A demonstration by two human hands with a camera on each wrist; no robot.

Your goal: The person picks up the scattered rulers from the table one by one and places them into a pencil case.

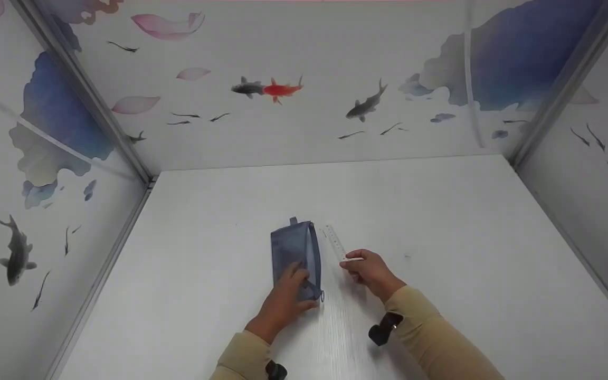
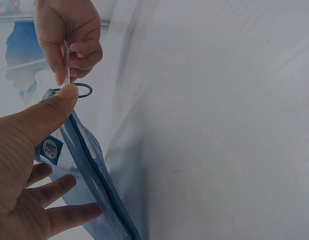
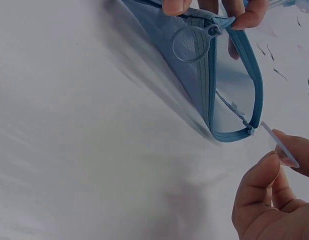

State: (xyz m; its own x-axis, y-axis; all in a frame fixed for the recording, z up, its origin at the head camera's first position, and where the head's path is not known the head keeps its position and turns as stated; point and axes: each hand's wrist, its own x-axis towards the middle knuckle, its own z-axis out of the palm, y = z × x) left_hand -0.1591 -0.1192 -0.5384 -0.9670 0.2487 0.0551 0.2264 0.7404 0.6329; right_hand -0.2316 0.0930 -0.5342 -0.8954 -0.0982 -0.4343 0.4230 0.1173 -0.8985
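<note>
A blue mesh zip pouch (image 1: pixel 287 244) is held above the white table by my left hand (image 1: pixel 282 300), which grips it near its zip-pull end. The pouch's mouth gapes along the zip (image 3: pixel 258 85), as the right wrist view shows. At its near corner hangs a round ring pull (image 3: pixel 174 46). A small dark blue label (image 2: pixel 51 149) shows on the mesh in the left wrist view. My right hand (image 1: pixel 375 273) pinches one end of a clear ruler (image 1: pixel 335 240) between thumb and fingers. The ruler points away from me, just right of the pouch opening.
A white table (image 1: pixel 203 253) lies beneath both hands. Pale panels (image 1: pixel 304 132) printed with fish and petals enclose it at the back and both sides, with metal posts (image 1: pixel 87 89) at the corners. A black wrist device (image 1: pixel 386 328) sits on the right sleeve.
</note>
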